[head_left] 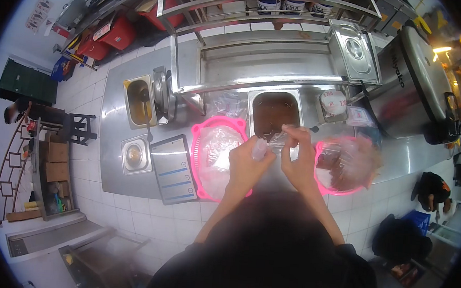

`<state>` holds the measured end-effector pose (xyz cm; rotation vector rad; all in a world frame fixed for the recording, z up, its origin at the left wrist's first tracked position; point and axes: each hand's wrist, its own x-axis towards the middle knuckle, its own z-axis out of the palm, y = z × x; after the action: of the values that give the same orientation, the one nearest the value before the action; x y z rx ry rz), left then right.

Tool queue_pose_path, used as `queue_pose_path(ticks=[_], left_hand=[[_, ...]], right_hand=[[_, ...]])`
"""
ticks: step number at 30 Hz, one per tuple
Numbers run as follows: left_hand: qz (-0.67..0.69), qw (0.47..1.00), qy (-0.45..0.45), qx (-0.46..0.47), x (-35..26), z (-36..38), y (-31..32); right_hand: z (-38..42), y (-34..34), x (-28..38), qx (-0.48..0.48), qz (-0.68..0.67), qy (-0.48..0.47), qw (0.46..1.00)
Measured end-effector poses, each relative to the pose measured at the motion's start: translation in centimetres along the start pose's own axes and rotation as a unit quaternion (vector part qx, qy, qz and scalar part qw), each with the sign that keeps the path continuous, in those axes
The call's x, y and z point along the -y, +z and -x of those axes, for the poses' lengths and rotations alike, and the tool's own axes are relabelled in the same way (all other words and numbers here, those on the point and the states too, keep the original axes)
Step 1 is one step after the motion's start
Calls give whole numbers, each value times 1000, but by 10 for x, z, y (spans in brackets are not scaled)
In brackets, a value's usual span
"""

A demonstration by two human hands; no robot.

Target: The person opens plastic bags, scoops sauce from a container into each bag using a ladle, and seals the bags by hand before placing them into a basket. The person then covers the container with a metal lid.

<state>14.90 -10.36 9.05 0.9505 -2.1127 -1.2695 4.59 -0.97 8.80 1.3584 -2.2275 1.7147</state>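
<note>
My left hand [249, 160] is closed around a whitish, translucent bundle [260, 147] that looks like plastic film. To its right my right hand [300, 158] pinches at a clear plastic bag [277, 142], and its fingers partly hide the grip. Both hands are just in front of a steel pan of brown liquid [275, 112]. Left of my left hand stands a pink basket [195, 157] with clear plastic bags in it. Beside my right hand, a second pink basket [339, 192] holds plastic packets with brown contents.
At left on the steel table [113, 157] are a pan with a ladle [139, 103], a small steel container [136, 154] and a grey tray [173, 169]. A steel rack [261, 87] rises behind. A large cooker [414, 82] is at right. People [434, 193] are at far right.
</note>
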Motion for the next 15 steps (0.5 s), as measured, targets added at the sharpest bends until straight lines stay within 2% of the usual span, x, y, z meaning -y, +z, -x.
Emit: queue_pose_path(ticks=[1, 3, 4, 7, 8, 10, 11, 12, 13, 15], left_hand=[[-14, 1000, -16, -19, 1, 0, 2], [-19, 1000, -14, -20, -4, -6, 2], [-24, 999, -14, -20, -6, -8, 2], [-41, 998, -9, 36, -10, -10, -1], [-41, 998, -8, 41, -14, -12, -3], [60, 993, 82, 67, -22, -17, -9], [60, 992, 82, 70, -18, -20, -11], [28, 985, 133, 110, -12, -23, -13], [-4, 972, 184, 149, -8, -25, -14], [-47, 971, 156, 173, -10, -24, -14]], right_hand=[[-1, -2, -1, 0, 0, 1, 1000], [-3, -9, -6, 32, 94, -107, 989], [-1, -9, -9, 34, 94, -107, 989], [6, -11, -17, 51, 127, -69, 988], [6, -13, -19, 83, 97, -51, 991], [1, -19, -17, 113, 67, -30, 991], [-4, -26, -11, 142, 15, 40, 989], [-9, -33, -5, 169, -37, 108, 979], [-14, -37, 0, 168, -37, 111, 979], [-21, -42, 6, 193, -37, 88, 977]])
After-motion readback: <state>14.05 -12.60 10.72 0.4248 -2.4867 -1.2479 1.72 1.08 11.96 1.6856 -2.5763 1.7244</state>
